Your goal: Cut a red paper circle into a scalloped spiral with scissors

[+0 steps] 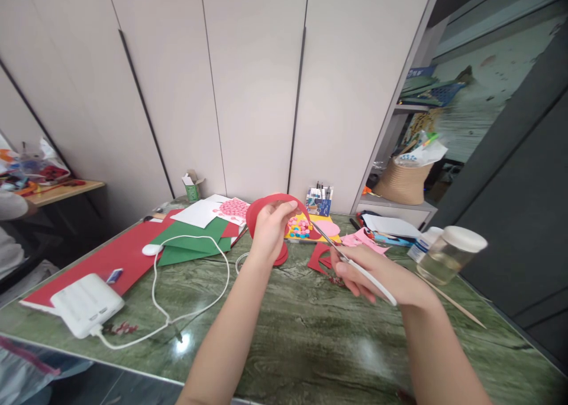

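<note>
My left hand (270, 228) is closed on a curved piece of red paper (254, 213), held up above the table. My right hand (373, 267) is wrapped round white-handled scissors (371, 282), whose metal blades point up and left toward the edge of that paper. Whether the blades touch it I cannot tell. Below the left hand lies a round red paper piece (281, 257). Red scraps (318, 257) with curved cut-outs rest on the table left of the right hand. Behind the held paper, small pink, yellow and blue balls (300, 228) show on a yellow sheet.
A white box-shaped device (87, 304) with a looping cable (191, 318) lies at left, near red (102, 254) and green sheets (189, 252). At right stand a lidded jar (448, 257) and a wooden stick (457, 304). Pink scraps (364, 239) lie behind my right hand. Another person's sleeve (9, 224) shows far left.
</note>
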`<action>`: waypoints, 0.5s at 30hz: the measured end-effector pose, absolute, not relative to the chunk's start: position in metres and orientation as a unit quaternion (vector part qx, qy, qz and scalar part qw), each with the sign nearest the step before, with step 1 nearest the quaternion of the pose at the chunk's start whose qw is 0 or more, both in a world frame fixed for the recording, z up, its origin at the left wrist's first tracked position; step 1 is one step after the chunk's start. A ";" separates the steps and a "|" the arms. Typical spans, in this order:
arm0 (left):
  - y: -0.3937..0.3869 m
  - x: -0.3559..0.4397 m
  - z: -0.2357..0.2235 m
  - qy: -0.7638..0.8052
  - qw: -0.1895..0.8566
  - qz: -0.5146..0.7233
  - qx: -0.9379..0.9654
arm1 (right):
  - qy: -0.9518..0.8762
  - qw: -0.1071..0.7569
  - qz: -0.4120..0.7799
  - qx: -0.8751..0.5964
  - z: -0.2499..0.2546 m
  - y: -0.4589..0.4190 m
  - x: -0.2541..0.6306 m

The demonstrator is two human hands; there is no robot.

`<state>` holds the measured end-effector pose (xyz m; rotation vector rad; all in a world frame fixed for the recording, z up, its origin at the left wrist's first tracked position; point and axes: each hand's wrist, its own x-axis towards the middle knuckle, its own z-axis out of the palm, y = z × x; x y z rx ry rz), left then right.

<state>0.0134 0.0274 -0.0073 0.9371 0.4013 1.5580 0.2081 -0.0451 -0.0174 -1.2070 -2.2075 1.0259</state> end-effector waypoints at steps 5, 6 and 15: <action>0.027 0.015 -0.008 0.182 0.587 0.673 0.412 | -0.795 0.207 0.370 -0.433 -0.017 -0.045 0.209; 0.026 0.015 -0.008 0.186 0.584 0.673 0.415 | -0.795 0.207 0.370 -0.433 -0.017 -0.045 0.209; 0.024 0.017 -0.012 0.208 0.555 0.670 0.447 | -0.793 0.202 0.371 -0.438 -0.016 -0.044 0.208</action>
